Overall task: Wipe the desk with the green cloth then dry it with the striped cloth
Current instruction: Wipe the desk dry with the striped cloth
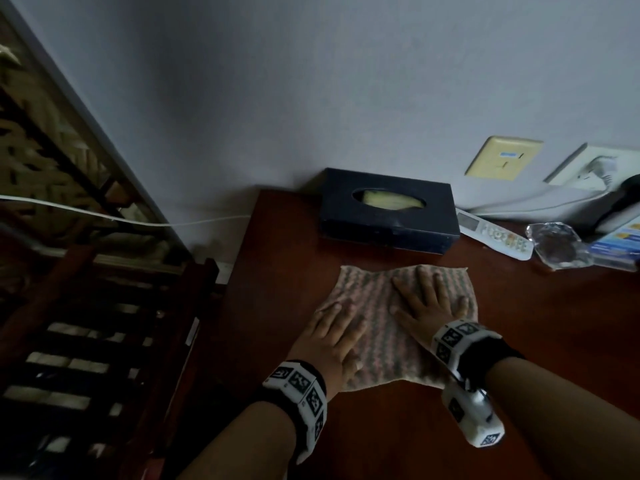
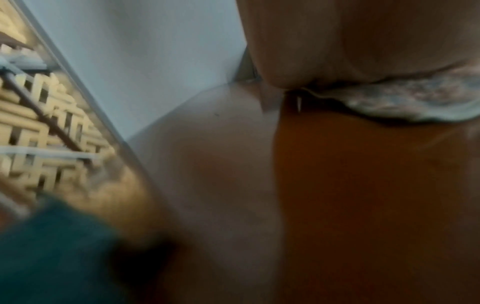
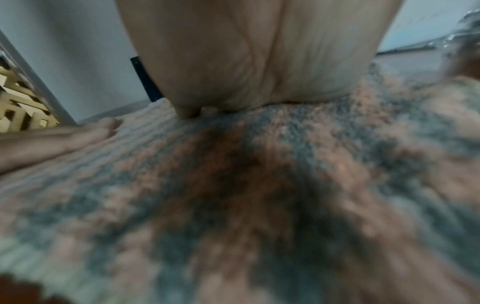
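The striped cloth (image 1: 381, 327), pink and grey-green, lies spread flat on the dark red-brown desk (image 1: 554, 323). My left hand (image 1: 332, 336) presses flat on its left edge, fingers straight. My right hand (image 1: 427, 299) lies flat on its upper right part, fingers spread. In the right wrist view the striped cloth (image 3: 233, 195) fills the frame under my palm (image 3: 259, 51), with the left hand's fingers (image 3: 64, 137) at the left. The left wrist view shows the heel of my hand (image 2: 350, 41) on the cloth's edge (image 2: 405, 100) above the desk (image 2: 363, 195). No green cloth is in view.
A dark tissue box (image 1: 386, 211) stands against the wall just beyond the cloth. A white remote (image 1: 495, 233), a crumpled clear wrapper (image 1: 557, 244) and a blue-printed packet (image 1: 620, 242) lie at the back right. The desk's left edge (image 1: 239, 282) drops beside a wooden chair (image 1: 86, 323).
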